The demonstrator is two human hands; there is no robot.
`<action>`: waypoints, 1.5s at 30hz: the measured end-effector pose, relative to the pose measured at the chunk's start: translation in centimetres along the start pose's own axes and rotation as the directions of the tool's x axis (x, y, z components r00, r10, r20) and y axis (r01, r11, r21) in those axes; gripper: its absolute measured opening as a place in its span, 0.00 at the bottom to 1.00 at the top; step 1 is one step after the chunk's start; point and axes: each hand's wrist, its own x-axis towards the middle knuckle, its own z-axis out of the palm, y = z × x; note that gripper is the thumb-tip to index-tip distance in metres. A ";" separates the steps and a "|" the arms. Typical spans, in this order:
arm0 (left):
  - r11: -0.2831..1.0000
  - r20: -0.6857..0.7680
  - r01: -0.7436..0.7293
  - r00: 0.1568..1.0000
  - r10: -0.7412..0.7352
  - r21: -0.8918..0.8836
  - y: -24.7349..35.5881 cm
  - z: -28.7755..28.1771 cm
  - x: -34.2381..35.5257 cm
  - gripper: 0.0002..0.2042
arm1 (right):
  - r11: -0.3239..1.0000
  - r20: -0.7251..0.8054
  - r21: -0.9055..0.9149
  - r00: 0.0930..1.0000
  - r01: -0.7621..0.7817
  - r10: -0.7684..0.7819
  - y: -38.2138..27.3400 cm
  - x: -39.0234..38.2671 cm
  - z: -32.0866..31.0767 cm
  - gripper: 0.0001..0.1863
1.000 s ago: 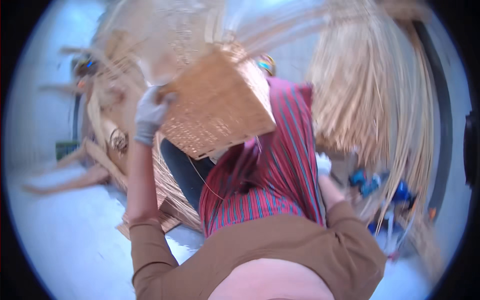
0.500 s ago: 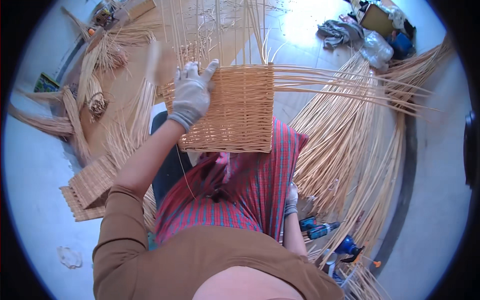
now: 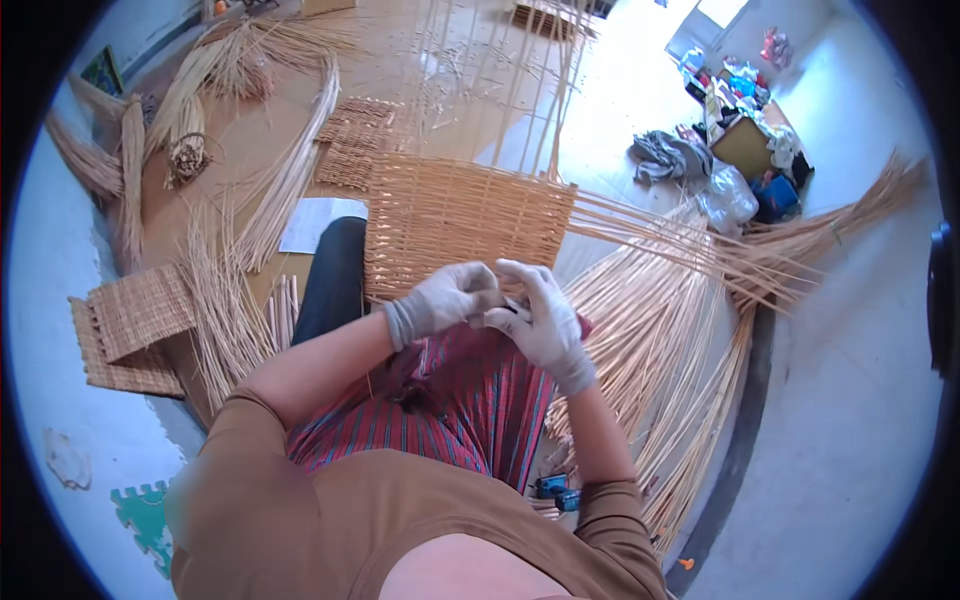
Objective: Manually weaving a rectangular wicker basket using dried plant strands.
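Note:
A woven wicker panel (image 3: pixel 470 215) leans in front of my lap, with long loose canes rising from its top and others running out to the right. Both hands wear whitish work gloves and meet at its lower edge. My left hand (image 3: pixel 445 300) is closed, thumb and fingers pinched together. Close beside it, my right hand (image 3: pixel 543 318) curls around something small and dark that I cannot make out. Whether a strand lies between the fingertips is too small to tell. A red-and-blue plaid cloth (image 3: pixel 440 420) covers my lap below.
A wide spread of loose canes (image 3: pixel 650 330) lies to the right, with a blue power drill (image 3: pixel 555 490) near its lower end. Woven pieces (image 3: pixel 145 315) are stacked at left, near cane bundles (image 3: pixel 215 85). Bags and mixed items (image 3: pixel 740 140) stand at the far right.
My left hand has come down from the panel's top edge to its lower edge. My right hand has risen from beside my right thigh to meet it. The view has shifted.

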 end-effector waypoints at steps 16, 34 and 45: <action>0.749 -0.483 -0.093 0.711 0.512 0.657 9.4 -25.9 5.0 0.09 | 0.673 0.074 -0.704 0.920 -0.225 0.385 9.6 14.7 -14.2 0.23; 0.834 -0.554 -0.356 0.627 0.547 0.421 5.9 -26.8 4.2 0.11 | 0.683 0.054 -0.624 0.851 -0.380 0.523 9.9 14.8 -13.6 0.24; 0.031 -0.016 -0.032 0.386 0.922 0.999 5.9 -10.6 0.8 0.16 | 0.950 -0.279 -0.029 0.915 -0.311 0.291 4.1 1.5 -5.8 0.14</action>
